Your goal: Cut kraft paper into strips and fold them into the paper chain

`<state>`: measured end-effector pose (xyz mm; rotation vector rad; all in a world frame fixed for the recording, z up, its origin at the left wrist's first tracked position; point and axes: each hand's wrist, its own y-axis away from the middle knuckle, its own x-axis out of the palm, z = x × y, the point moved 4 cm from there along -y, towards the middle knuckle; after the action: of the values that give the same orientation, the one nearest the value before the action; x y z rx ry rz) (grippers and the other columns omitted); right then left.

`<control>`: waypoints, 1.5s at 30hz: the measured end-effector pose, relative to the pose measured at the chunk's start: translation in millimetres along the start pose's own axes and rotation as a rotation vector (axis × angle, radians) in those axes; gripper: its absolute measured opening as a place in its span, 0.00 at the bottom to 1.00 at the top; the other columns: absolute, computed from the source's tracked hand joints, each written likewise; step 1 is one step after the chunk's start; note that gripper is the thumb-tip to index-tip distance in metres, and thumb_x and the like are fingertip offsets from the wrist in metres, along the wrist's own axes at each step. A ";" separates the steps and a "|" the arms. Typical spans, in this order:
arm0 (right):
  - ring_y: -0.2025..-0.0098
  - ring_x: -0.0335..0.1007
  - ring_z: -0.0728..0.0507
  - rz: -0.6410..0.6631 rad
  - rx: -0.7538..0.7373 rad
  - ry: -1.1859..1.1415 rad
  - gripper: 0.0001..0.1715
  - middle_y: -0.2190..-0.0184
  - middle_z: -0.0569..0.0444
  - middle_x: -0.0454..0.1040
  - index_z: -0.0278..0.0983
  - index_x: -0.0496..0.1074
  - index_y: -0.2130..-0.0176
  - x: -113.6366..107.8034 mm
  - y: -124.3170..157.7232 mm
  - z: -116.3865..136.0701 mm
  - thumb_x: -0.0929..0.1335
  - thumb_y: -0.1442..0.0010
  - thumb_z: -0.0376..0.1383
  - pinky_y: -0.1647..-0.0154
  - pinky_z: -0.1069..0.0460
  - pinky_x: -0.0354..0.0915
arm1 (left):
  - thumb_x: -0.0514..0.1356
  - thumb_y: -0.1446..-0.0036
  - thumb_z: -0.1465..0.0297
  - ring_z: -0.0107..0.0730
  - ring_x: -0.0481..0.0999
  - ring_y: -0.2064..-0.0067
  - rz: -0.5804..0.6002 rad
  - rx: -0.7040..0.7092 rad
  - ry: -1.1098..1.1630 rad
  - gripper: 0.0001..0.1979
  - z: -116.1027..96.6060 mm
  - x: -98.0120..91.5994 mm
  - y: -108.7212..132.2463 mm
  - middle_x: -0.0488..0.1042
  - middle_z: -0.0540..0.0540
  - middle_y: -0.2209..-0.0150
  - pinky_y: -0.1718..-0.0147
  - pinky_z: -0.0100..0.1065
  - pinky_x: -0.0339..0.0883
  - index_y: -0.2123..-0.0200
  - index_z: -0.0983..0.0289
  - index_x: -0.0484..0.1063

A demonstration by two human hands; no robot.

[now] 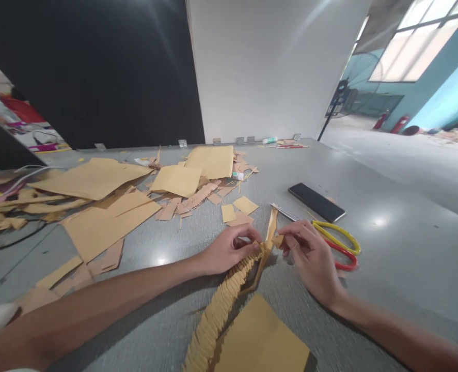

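Observation:
A long pleated strip of tan paper runs from the lower edge up to my left hand, whose thumb and fingers pinch its far end. Just to the right, my right hand pinches a small piece of tan paper between thumb and fingertips. A narrow folded paper strip stands between the two hands. Beside and partly behind my right hand lie scissors with yellow and red handles, their blades pointing away to the left. A square tan sheet lies near me, next to the pleated strip.
Past the scissors lies a black phone. Tan sheets and cut scraps cover the table's left and middle. A glue stick and a red pencil lie at the back, before a black and white partition.

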<state>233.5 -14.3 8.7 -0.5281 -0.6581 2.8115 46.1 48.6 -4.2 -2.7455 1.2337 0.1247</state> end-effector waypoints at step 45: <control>0.64 0.79 0.43 0.126 -0.156 0.196 0.04 0.63 0.55 0.82 0.43 0.78 0.58 4.3 7.3 10.7 0.71 0.33 0.36 0.62 0.50 0.74 | 0.59 0.33 0.58 0.27 0.73 0.68 -0.042 0.104 -0.321 0.15 -14.1 6.1 8.8 0.77 0.55 0.63 0.70 0.27 0.67 0.54 0.65 0.72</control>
<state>224.6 -23.6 13.0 -0.8900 -0.8331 2.7869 43.9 36.1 8.2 -2.5334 1.0637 0.4626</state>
